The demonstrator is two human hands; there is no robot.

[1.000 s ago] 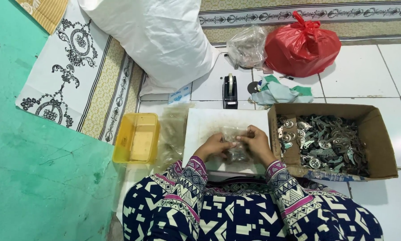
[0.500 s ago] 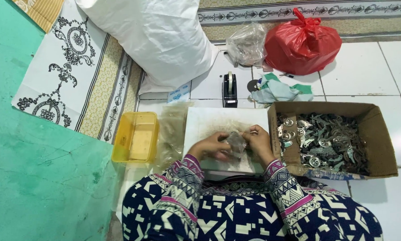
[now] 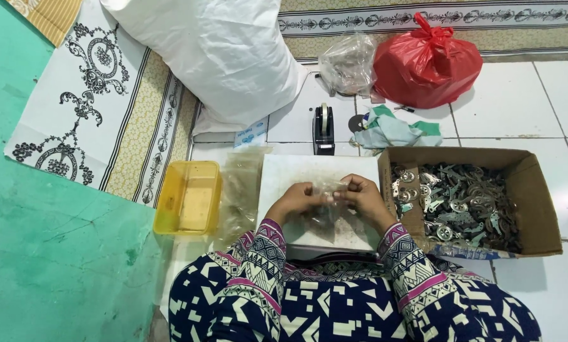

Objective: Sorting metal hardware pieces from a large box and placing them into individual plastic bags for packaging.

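Sat with left hand (image 3: 294, 201) and right hand (image 3: 363, 197) close together over a white board (image 3: 284, 172), both pinching a small clear bag (image 3: 329, 190) between the fingertips. Flanked by a yellow tub (image 3: 189, 197) on the left and a box (image 3: 537, 209) of metal parts (image 3: 461, 204) on the right. Farther off: tape dispenser (image 3: 323, 130), red bag (image 3: 428, 63), white sack (image 3: 214, 57).

Left hand (image 3: 294, 201) and right hand (image 3: 363, 197) pinch a small clear bag (image 3: 329, 192) over the white board (image 3: 309, 171), beside a cardboard box (image 3: 537, 209) of metal parts (image 3: 461, 202).
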